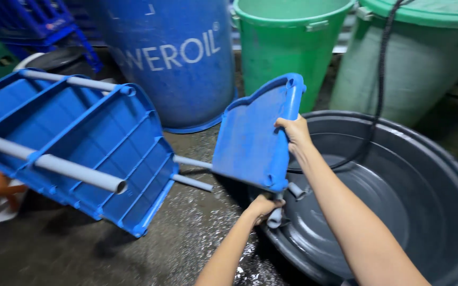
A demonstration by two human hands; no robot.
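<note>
Over the rim of a wide dark grey tub [441, 175], the right hand [294, 132] grips the upper edge of a blue plastic panel [250, 140], fingers wrapped over the edge and closed on it. The panel stands nearly upright, tilted a little, with its lower corner just above the tub's near rim. Below it, the left hand [263, 206] is closed around a short grey pipe stub [275, 216] that sticks out from the panel's bottom edge; a second stub shows just beside it. Two thin grey rods [192, 172] run from the panel leftwards to a larger blue ribbed shelf [80, 148], which lies tilted on the wet dark floor [176, 249] with grey pipes [49, 164] running across it. Behind stand a blue drum [176, 63], a green bin [284, 47] and a pale green lidded bin [414, 58]. A black hose [381, 74] hangs down into the tub, which appears to hold shallow water. Blue crates [33, 21] are stacked at the far left.
</note>
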